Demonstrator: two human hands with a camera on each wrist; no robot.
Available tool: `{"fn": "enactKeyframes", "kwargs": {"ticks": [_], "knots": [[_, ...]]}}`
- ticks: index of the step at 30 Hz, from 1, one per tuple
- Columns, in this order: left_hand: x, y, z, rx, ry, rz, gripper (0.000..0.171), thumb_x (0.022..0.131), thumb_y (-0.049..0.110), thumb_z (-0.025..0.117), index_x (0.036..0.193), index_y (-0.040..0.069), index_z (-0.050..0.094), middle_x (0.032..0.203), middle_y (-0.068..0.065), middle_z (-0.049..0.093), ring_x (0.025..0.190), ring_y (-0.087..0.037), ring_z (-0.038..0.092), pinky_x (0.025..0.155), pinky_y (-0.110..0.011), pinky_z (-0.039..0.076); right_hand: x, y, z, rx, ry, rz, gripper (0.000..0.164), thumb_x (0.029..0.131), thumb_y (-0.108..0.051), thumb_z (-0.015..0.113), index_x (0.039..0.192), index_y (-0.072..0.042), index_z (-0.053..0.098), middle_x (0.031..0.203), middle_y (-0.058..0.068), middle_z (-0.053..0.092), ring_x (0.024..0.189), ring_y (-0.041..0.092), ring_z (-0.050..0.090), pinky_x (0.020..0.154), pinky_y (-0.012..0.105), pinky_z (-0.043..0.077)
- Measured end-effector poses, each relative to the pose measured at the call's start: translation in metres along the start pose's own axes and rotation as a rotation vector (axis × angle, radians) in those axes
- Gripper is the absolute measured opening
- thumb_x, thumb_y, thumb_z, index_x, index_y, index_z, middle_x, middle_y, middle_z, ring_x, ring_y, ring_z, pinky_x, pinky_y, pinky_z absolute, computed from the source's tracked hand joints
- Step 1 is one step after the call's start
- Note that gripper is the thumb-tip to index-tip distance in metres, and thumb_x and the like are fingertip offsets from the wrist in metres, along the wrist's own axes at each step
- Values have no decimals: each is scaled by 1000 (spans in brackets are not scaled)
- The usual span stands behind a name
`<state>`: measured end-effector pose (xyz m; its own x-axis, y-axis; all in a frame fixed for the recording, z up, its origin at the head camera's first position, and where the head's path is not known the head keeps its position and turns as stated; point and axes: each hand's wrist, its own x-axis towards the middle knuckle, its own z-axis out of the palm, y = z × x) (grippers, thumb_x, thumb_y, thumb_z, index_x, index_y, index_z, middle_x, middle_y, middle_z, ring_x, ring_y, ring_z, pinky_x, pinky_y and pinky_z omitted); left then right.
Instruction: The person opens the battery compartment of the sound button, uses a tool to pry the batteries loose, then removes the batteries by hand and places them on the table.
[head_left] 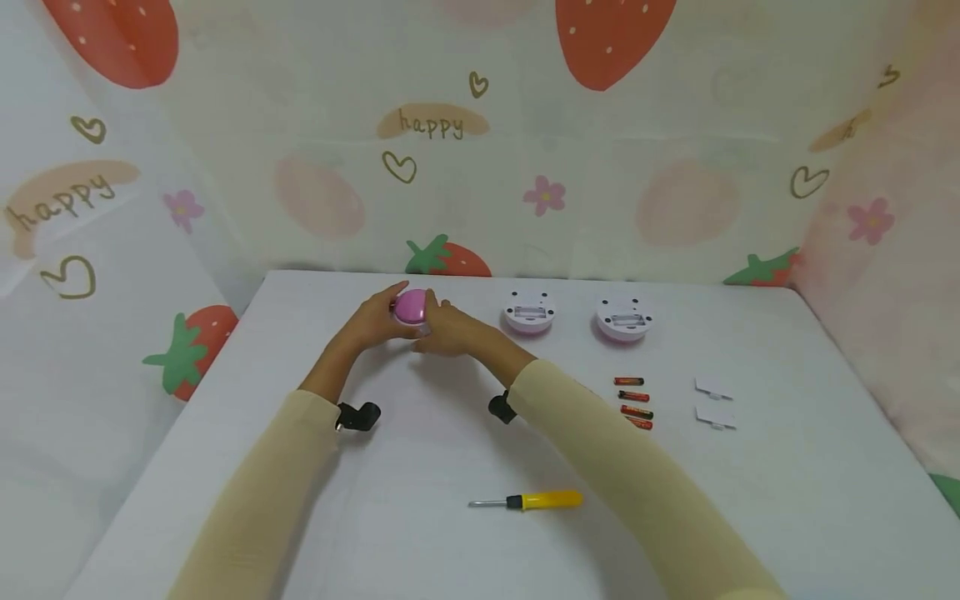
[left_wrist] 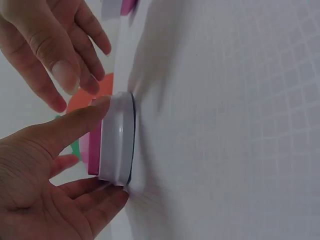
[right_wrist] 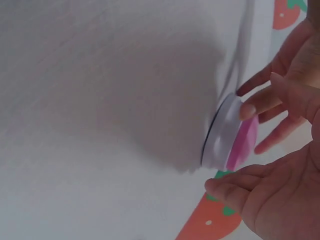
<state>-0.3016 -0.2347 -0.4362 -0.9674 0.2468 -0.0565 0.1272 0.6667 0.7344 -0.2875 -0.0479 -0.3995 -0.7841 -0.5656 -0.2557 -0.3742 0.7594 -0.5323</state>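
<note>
At the back of the white table, my left hand (head_left: 373, 321) holds a round device (head_left: 410, 307) with a pink domed top and a white base. In the left wrist view the thumb lies on one side of its white base (left_wrist: 117, 140) and the fingers are on the opposite side. The device sits pink side up, its base at the tabletop. Beside it is my right hand (head_left: 447, 329), its fingers loosely spread. The right wrist view shows a gap between the right fingers (right_wrist: 235, 187) and the device.
Two similar devices lie upside down, one (head_left: 528, 315) near the right hand and another (head_left: 625, 321) farther right, battery compartments exposed. Several red batteries (head_left: 633, 397) and two white covers (head_left: 714, 390) lie at the right. A yellow-handled screwdriver (head_left: 551, 500) rests near the front of the table (head_left: 405, 467).
</note>
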Motion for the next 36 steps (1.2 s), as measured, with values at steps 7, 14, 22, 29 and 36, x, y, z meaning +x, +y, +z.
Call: {"fn": "enactKeyframes", "kwargs": {"ticks": [7, 14, 22, 29, 36], "knots": [[6, -5, 3, 25, 18, 10, 98, 82, 13, 85, 160, 3, 25, 145, -30, 49, 134, -41, 48, 113, -53, 39, 8, 1, 5, 30, -28, -4, 101, 98, -32, 67, 157, 6, -5, 154, 32, 34, 142, 35, 39, 117, 46, 35], [10, -4, 7, 50, 65, 27, 92, 82, 11, 85, 157, 0, 32, 146, -29, 50, 134, -41, 49, 112, -53, 40, 10, 2, 5, 130, -47, -28, 103, 97, -28, 67, 156, 9, -8, 158, 30, 31, 151, 42, 19, 122, 48, 24], [12, -6, 5, 54, 104, 54, 85, 83, 10, 85, 153, -3, 39, 132, -29, 60, 119, -39, 59, 104, -50, 47, 8, 2, 3, 104, 10, -29, 97, 96, -29, 68, 157, 8, 2, 155, 30, 36, 147, 40, 32, 119, 47, 31], [9, 2, -1, 10, 72, 79, 71, 88, 11, 80, 147, -6, 46, 136, -27, 60, 119, -37, 60, 101, -48, 49, -4, 3, -4, -36, 93, -12, 84, 97, -32, 67, 161, -5, 19, 155, 23, 41, 139, 37, 45, 114, 49, 39], [-1, 14, -9, -31, 17, 120, 71, 89, 22, 81, 147, -3, 48, 143, -23, 55, 127, -40, 57, 106, -49, 47, -26, 7, -13, -68, 147, -49, 73, 99, -32, 65, 160, -12, 30, 155, 14, 45, 138, 30, 48, 111, 45, 43]]}}
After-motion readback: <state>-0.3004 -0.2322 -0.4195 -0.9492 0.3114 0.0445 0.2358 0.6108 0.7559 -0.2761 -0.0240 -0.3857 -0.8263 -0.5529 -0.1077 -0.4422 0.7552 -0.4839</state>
